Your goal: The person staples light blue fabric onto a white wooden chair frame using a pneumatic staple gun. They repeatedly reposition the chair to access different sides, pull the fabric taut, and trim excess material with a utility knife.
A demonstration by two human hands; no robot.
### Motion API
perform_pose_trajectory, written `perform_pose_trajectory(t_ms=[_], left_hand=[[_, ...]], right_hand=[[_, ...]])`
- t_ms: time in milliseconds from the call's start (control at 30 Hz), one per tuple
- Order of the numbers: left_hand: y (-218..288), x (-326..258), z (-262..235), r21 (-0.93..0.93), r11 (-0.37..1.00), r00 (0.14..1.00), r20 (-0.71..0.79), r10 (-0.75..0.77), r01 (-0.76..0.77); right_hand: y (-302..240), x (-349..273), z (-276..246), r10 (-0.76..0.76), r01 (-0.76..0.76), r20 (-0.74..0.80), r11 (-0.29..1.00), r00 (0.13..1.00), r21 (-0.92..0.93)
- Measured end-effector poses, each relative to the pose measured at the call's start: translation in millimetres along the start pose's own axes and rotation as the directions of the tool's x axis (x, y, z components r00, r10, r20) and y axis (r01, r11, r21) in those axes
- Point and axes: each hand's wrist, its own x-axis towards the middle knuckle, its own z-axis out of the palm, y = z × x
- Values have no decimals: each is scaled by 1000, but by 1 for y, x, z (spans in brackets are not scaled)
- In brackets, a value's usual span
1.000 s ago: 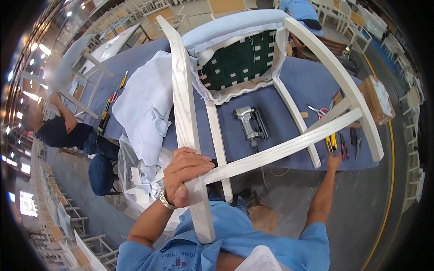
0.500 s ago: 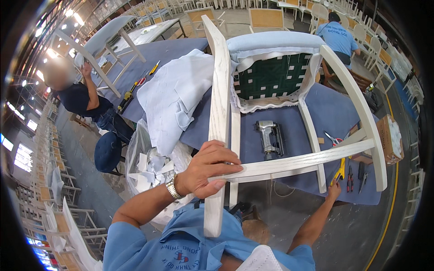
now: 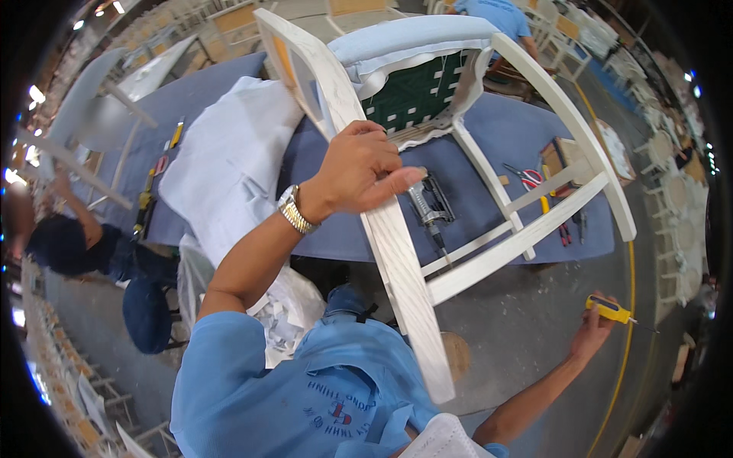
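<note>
A whitewashed wooden chair lies tipped on the blue-covered table, its underside of green webbing and pale blue padded seat facing me. My left hand is closed over one long chair post, thumb lying across it. Out to the right, beyond the table edge, my right hand grips a yellow-handled screwdriver, its thin metal shaft pointing right; the tip is too small to tell. Behind the post, a pneumatic staple gun with a hose rests on the table between the chair's legs.
Light blue fabric is heaped on the table left of the chair. Red-handled scissors, pliers and a carton lie to the right. A bag of scraps stands below; a co-worker works at left.
My right hand has lifted the screwdriver off the table and carried it right. My left hand has moved up the post, and the chair has turned and shifted left in view.
</note>
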Motion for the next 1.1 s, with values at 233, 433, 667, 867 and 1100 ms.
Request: perform_pose_trajectory(t_ms=[233, 433, 667, 867, 1100], left_hand=[[-5, 3, 4, -95, 987, 970, -218, 107, -131], [-27, -5, 6, -294, 930, 959, -239, 151, -219], [-112, 12, -6, -249, 955, 912, -407, 49, -163], [-113, 15, -1, -267, 948, 870, -492, 20, -173], [-107, 15, -7, -311, 939, 908, -418, 3, -146]], right_hand=[[-200, -10, 186, -366, 373, 129, 927, 922, -38], [-254, 21, 422, -424, 495, 537, 869, 730, 13], [-276, 48, 599, -423, 564, 678, 826, 602, 14], [-202, 88, 655, -266, 630, 823, 764, 503, -138], [-201, 123, 660, -459, 700, 780, 713, 425, 38]])
